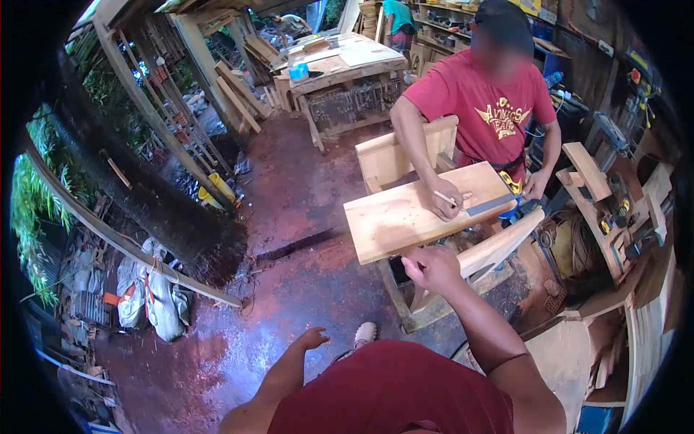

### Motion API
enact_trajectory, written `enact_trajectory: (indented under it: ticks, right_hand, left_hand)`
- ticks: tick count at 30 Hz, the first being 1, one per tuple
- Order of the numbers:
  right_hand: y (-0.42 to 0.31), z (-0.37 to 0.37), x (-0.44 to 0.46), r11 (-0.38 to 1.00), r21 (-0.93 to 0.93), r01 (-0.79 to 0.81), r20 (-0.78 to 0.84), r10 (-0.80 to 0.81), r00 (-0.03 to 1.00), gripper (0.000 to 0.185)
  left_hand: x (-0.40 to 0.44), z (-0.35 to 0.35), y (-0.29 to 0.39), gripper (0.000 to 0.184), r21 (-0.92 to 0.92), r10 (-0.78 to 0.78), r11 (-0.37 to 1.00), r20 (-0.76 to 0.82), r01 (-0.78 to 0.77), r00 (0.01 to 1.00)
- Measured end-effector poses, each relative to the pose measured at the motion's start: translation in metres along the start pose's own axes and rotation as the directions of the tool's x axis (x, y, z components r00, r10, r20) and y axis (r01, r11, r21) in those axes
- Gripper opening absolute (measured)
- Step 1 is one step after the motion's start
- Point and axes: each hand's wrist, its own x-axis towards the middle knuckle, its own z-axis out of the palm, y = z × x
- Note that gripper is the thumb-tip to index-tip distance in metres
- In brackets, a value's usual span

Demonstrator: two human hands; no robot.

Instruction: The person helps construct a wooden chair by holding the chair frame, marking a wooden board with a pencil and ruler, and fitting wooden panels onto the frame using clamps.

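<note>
My right hand [434,270] is at the near edge of a pale wooden board [394,224], its fingers curled and its thumb at the left. Whatever those fingers hold, if anything, is hidden, and I cannot tell whether they touch the board. Low over the floor, my left hand [312,338] hangs apart from everything, fingers loosely stretched. Across the board a co-worker [499,108] leans in, one hand holding a pencil [445,197] against the wood. Beside that pencil lies a dark metal square or rule [491,205], with a yellow tape measure [510,181] near it.
Under the board stands a wooden frame [499,246]. Another workbench [347,69] holds wood sheets and a blue container [298,71]. White sacks [163,296] lie by a dark tree trunk [137,181] at left. Wooden pieces and tools crowd the right side. Another person [397,22] stands far back.
</note>
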Motion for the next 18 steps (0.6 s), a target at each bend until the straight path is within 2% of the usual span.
enact_trajectory:
  ticks: [5, 7, 9, 10, 12, 13, 15, 18]
  right_hand:
    - [0.001, 0.002, -0.001, 0.999, 0.030, -0.024, -0.031, 0.025, 0.999, 0.019]
    - [0.004, 0.006, -0.001, 0.997, 0.052, 0.051, -0.122, -0.045, 0.991, 0.020]
    - [0.001, 0.001, -0.003, 1.000, 0.013, 0.021, -0.118, -0.019, 0.993, 0.021]
    - [0.003, 0.001, -0.004, 1.000, -0.003, 0.013, -0.098, -0.013, 0.995, 0.022]
    - [0.004, 0.000, -0.006, 0.999, -0.051, -0.011, -0.090, 0.007, 0.996, 0.022]
    - [0.006, 0.003, -0.006, 0.999, -0.036, -0.003, -0.090, 0.000, 0.996, 0.022]
    - [0.008, 0.003, -0.007, 1.000, 0.008, -0.029, -0.033, 0.029, 0.999, 0.020]
    - [0.010, 0.006, -0.007, 1.000, -0.002, -0.006, -0.072, 0.006, 0.997, 0.020]
  left_hand:
    - [-0.006, -0.008, 0.012, 0.064, 0.010, -0.009, 1.000, 0.030, 0.009, 0.999]
    - [-0.005, -0.004, 0.009, 0.064, 0.013, 0.002, 1.000, 0.088, -0.003, 0.996]
    - [0.000, 0.000, 0.002, 0.060, 0.016, 0.039, 0.999, 0.045, -0.040, 0.998]
    - [-0.002, -0.001, 0.009, 0.060, 0.031, 0.053, 0.998, 0.084, -0.055, 0.995]
    - [-0.013, -0.007, 0.025, 0.059, 0.015, 0.034, 0.999, 0.052, -0.035, 0.998]
    - [-0.014, -0.006, 0.030, 0.059, 0.022, 0.044, 0.999, 0.072, -0.046, 0.996]
    - [-0.015, -0.005, 0.033, 0.063, 0.028, -0.012, 1.000, 0.009, 0.011, 1.000]
    - [-0.013, -0.004, 0.031, 0.063, 0.005, -0.020, 1.000, 0.024, 0.020, 1.000]
